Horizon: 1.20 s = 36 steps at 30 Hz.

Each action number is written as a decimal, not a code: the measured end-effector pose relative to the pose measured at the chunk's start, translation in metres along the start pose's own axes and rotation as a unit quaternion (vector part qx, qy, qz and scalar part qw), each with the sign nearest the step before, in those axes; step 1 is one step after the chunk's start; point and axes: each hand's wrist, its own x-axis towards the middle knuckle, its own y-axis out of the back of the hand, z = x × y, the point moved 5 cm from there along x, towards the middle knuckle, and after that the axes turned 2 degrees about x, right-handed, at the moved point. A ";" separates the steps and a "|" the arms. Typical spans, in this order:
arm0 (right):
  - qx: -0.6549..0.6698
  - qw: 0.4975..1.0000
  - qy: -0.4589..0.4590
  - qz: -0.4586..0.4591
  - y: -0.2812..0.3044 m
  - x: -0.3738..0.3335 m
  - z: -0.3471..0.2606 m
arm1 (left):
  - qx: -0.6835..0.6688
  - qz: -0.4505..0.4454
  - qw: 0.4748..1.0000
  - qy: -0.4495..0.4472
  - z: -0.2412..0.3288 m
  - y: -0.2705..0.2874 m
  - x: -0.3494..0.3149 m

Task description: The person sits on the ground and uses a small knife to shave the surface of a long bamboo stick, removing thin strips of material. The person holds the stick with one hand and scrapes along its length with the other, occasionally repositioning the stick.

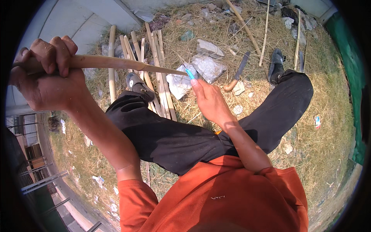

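A long pale bamboo strip (pixel 112 63) runs from the upper left to the middle of the head view. My left hand (pixel 52 71) is wrapped round its thick end, raised high at the left. Closed on a small blue-handled knife (pixel 189 74), my right hand (pixel 211 101) is at the strip's thin end. The knife's narrow blade points away from me, up and left. Whether blade and strip touch, I cannot tell. Beyond my right hand, a machete (pixel 242 66) with a wooden handle lies on the dry grass.
Several split bamboo lengths (pixel 160 75) lie by my left shoe (pixel 140 87). Pale rocks (pixel 208 69) sit between my feet. My right shoe (pixel 276 63) is near more bamboo poles (pixel 265 33). A grey wall (pixel 73 19) stands at the far left, green sheeting (pixel 349 81) at the right.
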 end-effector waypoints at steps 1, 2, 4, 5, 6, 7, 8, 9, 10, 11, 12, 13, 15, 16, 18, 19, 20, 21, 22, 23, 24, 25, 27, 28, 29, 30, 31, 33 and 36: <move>0.043 0.999 0.028 -0.012 -0.004 -0.002 -0.025 | 0.000 0.001 1.000 0.001 0.003 -0.002 -0.002; 0.067 0.995 0.068 -0.020 -0.007 -0.001 -0.048 | -0.003 0.003 1.000 -0.002 0.003 -0.004 -0.002; 0.087 0.991 0.098 -0.010 -0.023 -0.001 -0.067 | -0.021 -0.014 1.000 -0.001 0.000 -0.002 0.001; 0.088 0.992 0.086 -0.010 -0.028 0.000 -0.069 | -0.031 -0.031 0.999 0.006 -0.001 0.008 0.002; 0.089 0.993 0.073 -0.009 -0.033 0.001 -0.070 | -0.041 -0.049 0.998 0.012 -0.002 0.014 0.004; 0.091 0.994 0.060 -0.007 -0.036 0.001 -0.070 | -0.046 -0.065 0.997 0.015 -0.002 0.016 0.005; 0.079 0.995 0.053 -0.008 -0.039 0.001 -0.065 | -0.051 -0.080 0.995 0.018 0.000 0.015 0.005; 0.068 0.997 0.046 -0.008 -0.044 0.002 -0.055 | -0.027 -0.052 0.998 0.011 0.000 0.017 0.004; 0.057 0.998 0.038 -0.009 -0.048 0.002 -0.044 | -0.001 -0.024 1.000 0.006 0.002 0.015 0.002; 0.020 0.999 0.046 0.009 -0.050 0.004 -0.029 | 0.053 0.050 0.997 -0.007 0.006 0.002 -0.004; -0.012 0.999 0.035 0.022 -0.056 0.004 -0.005 | 0.104 0.123 0.987 -0.023 0.011 -0.003 -0.007; 0.007 0.999 0.046 0.015 -0.052 0.003 -0.005 | 0.109 0.132 0.985 -0.023 0.013 -0.004 -0.007; 0.048 0.997 0.056 -0.004 -0.044 -0.003 -0.024 | 0.121 0.152 0.981 -0.018 0.013 -0.001 -0.010; 0.069 0.996 0.047 -0.014 -0.039 -0.010 -0.042 | 0.104 0.119 0.987 -0.007 0.008 0.001 -0.013; 0.080 0.992 0.098 0.013 -0.041 -0.008 -0.054 | 0.070 0.051 0.996 -0.008 0.006 0.006 -0.007; 0.064 0.992 0.109 0.025 -0.048 -0.006 -0.048 | 0.081 0.067 0.994 -0.009 0.007 0.003 -0.007; 0.049 0.991 0.120 0.036 -0.053 -0.005 -0.043 | 0.092 0.084 0.992 -0.010 0.009 -0.002 -0.009; 0.058 0.990 0.123 0.044 -0.055 -0.005 -0.038 | 0.103 0.100 0.990 -0.010 0.010 -0.004 -0.010; 0.061 0.989 0.127 0.050 -0.054 -0.003 -0.037 | 0.058 0.045 0.997 -0.006 0.007 -0.002 -0.006; 0.066 0.988 0.126 0.052 -0.053 -0.005 -0.036 | 0.014 -0.010 1.000 0.004 0.004 0.005 -0.001; 0.070 0.988 0.125 0.056 -0.052 -0.006 -0.037 | -0.030 -0.065 0.997 0.014 0.003 0.008 0.000; 0.081 0.989 0.114 0.045 -0.052 -0.004 -0.038 | -0.018 -0.051 0.998 0.008 0.004 0.009 -0.001; 0.096 0.988 0.110 0.042 -0.050 -0.005 -0.043 | 0.004 -0.025 1.000 -0.004 0.006 0.008 -0.003; 0.104 0.988 0.103 0.041 -0.049 -0.007 -0.043 | 0.004 -0.029 1.000 -0.003 0.006 0.011 -0.003; 0.110 0.987 0.103 0.046 -0.048 -0.008 -0.044 | 0.004 -0.033 0.999 -0.002 0.006 0.013 -0.001; 0.117 0.986 0.103 0.052 -0.046 -0.009 -0.046 | 0.022 -0.010 1.000 -0.007 0.007 0.015 -0.003; 0.123 0.985 0.103 0.057 -0.044 -0.008 -0.047 | 0.039 0.014 0.999 -0.011 0.007 0.012 -0.004; 0.113 0.989 0.094 0.036 -0.050 -0.006 -0.051 | 0.113 0.120 0.986 -0.026 0.013 -0.012 -0.015; 0.081 0.991 0.093 0.047 -0.054 -0.003 -0.043 | 0.098 0.095 0.991 -0.017 0.011 -0.007 -0.014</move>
